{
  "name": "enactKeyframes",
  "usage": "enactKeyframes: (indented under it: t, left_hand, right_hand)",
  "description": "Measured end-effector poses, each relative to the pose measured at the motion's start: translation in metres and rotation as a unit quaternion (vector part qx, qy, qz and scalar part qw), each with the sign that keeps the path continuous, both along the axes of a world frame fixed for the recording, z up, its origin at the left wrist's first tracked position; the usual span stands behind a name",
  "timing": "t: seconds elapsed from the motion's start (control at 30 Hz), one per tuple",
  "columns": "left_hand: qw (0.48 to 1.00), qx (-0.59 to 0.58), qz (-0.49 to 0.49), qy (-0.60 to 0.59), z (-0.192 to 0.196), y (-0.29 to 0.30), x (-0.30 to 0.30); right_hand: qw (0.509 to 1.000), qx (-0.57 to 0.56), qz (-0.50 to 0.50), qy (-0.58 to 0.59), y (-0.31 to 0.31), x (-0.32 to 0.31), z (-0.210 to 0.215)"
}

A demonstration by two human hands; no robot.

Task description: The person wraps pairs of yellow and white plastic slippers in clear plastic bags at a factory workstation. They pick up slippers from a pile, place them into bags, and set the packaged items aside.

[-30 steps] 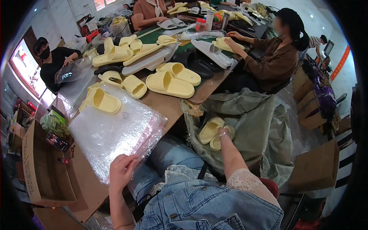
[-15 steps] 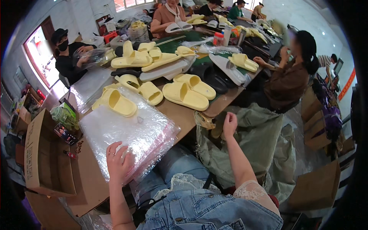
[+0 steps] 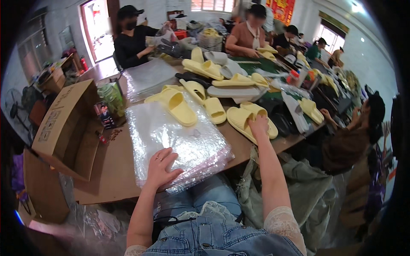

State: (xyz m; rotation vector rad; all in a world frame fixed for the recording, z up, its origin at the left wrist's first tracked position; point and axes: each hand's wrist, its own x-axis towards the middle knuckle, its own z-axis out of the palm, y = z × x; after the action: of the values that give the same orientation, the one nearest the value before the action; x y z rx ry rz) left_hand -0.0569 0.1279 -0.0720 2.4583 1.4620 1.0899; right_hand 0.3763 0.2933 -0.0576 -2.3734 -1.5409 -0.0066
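My left hand (image 3: pixel 162 167) lies with spread fingers on the near edge of a stack of clear plastic bags (image 3: pixel 153 138), a ring on one finger. To its right, my right hand (image 3: pixel 259 127) reaches onto a pair of yellow slippers (image 3: pixel 239 120) side by side at the table edge. Its fingers curl down over the slippers where the two meet, and the fingertips are partly hidden. One yellow slipper (image 3: pixel 184 112) rests on top of the bag stack. Beside the stack, another yellow slipper (image 3: pixel 215 110) lies close to the pair.
An open cardboard box (image 3: pixel 64 128) stands at the left, near a phone (image 3: pixel 104 114) and a green bag (image 3: pixel 112 97). More yellow, grey and black slippers (image 3: pixel 235 91) pile up farther back. Greenish sacking (image 3: pixel 294 187) hangs below the table's right edge. Several people sit around the table.
My right hand has moved forward from beyond the table edge onto the yellow pair. My left hand stays on the bags, its fingers flatter. The view has swung to the right across the scene's left side.
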Motion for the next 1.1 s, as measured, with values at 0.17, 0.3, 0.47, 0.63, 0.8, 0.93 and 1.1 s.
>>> enactKeyframes:
  t: [0.17,0.3,0.47,0.63,0.8,0.93,1.1]
  left_hand:
    - [1.0,0.014,0.001,-0.015,-0.01,0.002,-0.002]
    - [1.0,0.023,0.001,-0.015,-0.014,0.001,-0.004]
    - [1.0,0.009,-0.003,-0.005,-0.006,-0.001,-0.004]
    - [1.0,0.007,-0.004,-0.009,-0.007,-0.004,-0.005]
    - [1.0,0.009,-0.007,-0.021,-0.013,-0.001,-0.006]
    - [0.999,0.027,-0.002,-0.024,-0.018,0.0,-0.007]
    - [0.998,0.054,0.008,-0.02,-0.02,-0.002,-0.004]
  right_hand:
    - [0.998,0.015,0.041,-0.049,0.005,0.003,-0.016]
    - [0.996,0.054,0.068,-0.019,-0.027,-0.002,-0.018]
    - [0.993,0.109,0.052,0.014,-0.055,-0.018,-0.019]
    - [0.99,0.129,0.048,0.015,-0.054,-0.019,-0.024]
    - [0.987,0.151,0.055,0.014,-0.054,-0.017,-0.028]
    - [0.975,0.207,0.056,0.062,-0.062,-0.018,-0.027]
    - [0.954,0.263,0.049,0.137,-0.102,-0.023,-0.028]
